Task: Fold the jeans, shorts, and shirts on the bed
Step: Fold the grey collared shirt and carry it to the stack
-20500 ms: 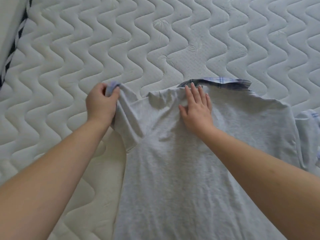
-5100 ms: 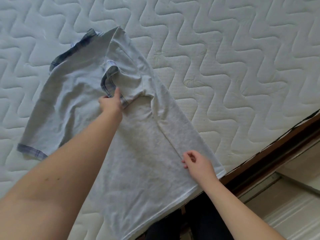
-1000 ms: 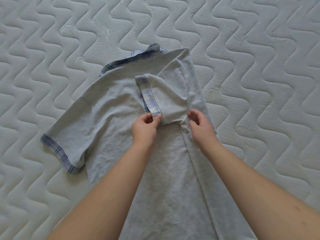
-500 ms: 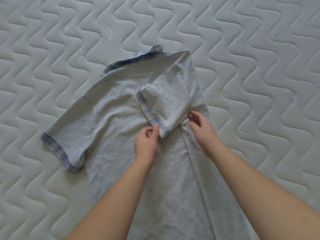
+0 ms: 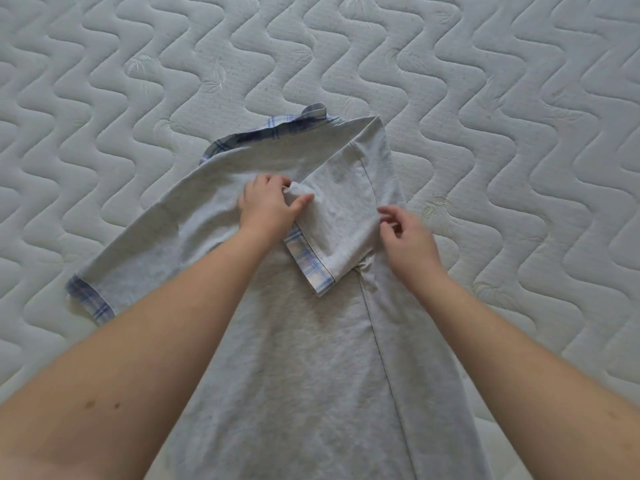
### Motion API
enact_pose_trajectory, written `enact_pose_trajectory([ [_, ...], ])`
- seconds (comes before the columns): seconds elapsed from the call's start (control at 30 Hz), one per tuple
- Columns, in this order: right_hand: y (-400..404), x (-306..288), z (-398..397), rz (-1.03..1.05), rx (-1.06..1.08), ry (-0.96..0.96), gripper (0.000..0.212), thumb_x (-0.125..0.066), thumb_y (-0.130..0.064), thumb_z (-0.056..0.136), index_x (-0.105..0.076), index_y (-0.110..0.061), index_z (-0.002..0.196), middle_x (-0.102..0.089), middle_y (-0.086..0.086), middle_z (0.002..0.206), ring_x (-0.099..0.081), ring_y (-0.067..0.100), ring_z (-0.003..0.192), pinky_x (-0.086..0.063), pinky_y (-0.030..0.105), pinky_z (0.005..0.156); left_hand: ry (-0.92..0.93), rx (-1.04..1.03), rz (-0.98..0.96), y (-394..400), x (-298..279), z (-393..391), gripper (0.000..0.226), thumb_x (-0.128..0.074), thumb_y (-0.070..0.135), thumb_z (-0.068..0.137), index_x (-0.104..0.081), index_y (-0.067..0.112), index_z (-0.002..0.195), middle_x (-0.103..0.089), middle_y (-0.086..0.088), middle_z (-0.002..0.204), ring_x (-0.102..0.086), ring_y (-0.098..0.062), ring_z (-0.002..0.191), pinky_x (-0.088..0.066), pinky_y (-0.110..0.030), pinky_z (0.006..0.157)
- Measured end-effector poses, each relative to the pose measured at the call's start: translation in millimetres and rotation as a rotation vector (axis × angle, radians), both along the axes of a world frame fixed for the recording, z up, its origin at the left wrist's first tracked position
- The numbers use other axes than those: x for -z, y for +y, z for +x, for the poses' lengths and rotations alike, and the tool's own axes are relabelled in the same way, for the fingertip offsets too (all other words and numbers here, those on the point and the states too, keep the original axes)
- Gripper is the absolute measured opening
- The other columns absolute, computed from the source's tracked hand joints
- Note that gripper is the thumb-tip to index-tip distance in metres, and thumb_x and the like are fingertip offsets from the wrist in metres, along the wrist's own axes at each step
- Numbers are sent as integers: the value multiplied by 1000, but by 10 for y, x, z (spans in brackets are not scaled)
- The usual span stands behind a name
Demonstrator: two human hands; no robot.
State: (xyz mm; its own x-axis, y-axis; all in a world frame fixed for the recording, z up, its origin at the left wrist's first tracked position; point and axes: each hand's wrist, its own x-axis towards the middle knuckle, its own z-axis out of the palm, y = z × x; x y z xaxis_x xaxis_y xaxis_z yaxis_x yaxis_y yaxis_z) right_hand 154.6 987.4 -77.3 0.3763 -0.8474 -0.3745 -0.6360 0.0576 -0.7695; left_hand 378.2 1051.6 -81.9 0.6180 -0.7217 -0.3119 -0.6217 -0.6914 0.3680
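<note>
We see one grey shirt [image 5: 304, 358] spread flat on the quilted mattress [image 5: 519, 133] — two plaid-cuffed sleeves, one folded inward. Our left hand [image 5: 268, 209] pinches that sleeve's upper corner; our right hand [image 5: 408, 237] hovers beside it — fingers loosely curled, holding nothing.

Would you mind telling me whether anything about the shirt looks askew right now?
Only mid-fold unevenness: the grey shirt lies diagonally on the mattress, its right sleeve folded in and bunched under the left hand, its left sleeve spread out.
</note>
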Motion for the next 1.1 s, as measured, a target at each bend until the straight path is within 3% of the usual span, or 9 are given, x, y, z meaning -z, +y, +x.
enact_pose_trajectory([
  [0.07, -336, 8, 154, -65, -83, 52, 36, -47, -12, 95, -61, -21, 128, -60, 6, 115, -56, 20, 104, -42, 30, 96, 34, 46, 53, -81, -9, 50, 57, -58, 63, 85, -56, 23, 126, -56, -3, 128, -46, -27, 124, -33, -43, 101],
  [0.17, -827, 31, 398, -169, -207, 229, 40, -45, -17, 97, -56, -29, 133, -51, 8, 130, -45, 27, 123, -32, 38, 109, 5, 100, 81, -123, -24, 121, 53, -59, 65, 84, -58, 23, 116, -58, -1, 119, -48, -27, 118, -35, -41, 94],
  [0.33, -1429, 14, 751, -260, -380, 332, 39, -49, -25, 99, -51, -38, 136, -37, 3, 147, -33, 27, 136, -24, 41, 115, 48, 150, 9, -88, 14, 152, 44, -63, 60, 83, -58, 23, 106, -62, 4, 103, -55, -22, 101, -36, -37, 82],
  [0.57, -1853, 24, 1003, -319, -679, 489, 30, -61, -47, 92, -61, -40, 122, -38, 2, 147, -31, 28, 136, -20, 45, 111, 66, 245, 4, -117, 36, 264, 45, -60, 60, 85, -50, 19, 71, -47, 3, 77, -48, -22, 81, -31, -33, 65],
  [0.73, -2082, -35, 1093, -441, -815, 699, 39, -67, -54, 84, -65, -34, 118, -41, 3, 140, -31, 31, 130, -23, 44, 104, 247, 74, -65, -58, 44, 321, 31, -71, 49, 83, -57, 21, 77, -56, 5, 65, -51, -8, 60, -31, -28, 50],
  [0.9, -2232, -71, 1128, -507, -825, 780, 35, -70, -55, 81, -70, -34, 109, -45, 3, 138, -29, 31, 132, -20, 45, 106, 205, -57, -27, 128, 115, 335, 28, -77, 41, 79, -61, 18, 79, -56, 5, 70, -52, -16, 69, -31, -30, 54],
  [1.0, -2183, -39, 1140, -532, -818, 806, 31, -67, -51, 85, -69, -32, 111, -44, 5, 137, -30, 31, 131, -21, 45, 106, 160, -161, -8, 219, 158, 289, 38, -76, 43, 80, -54, 13, 69, -53, 0, 63, -48, -17, 61, -28, -31, 50],
  [1.1, -2075, -26, 1132, -531, -629, 710, 29, -59, -39, 94, -60, -29, 122, -42, 8, 141, -31, 31, 134, -22, 43, 107, 186, -265, -47, 265, 151, 234, 40, -61, 47, 91, -60, 12, 70, -59, -3, 64, -53, -22, 64, -35, -31, 52],
])
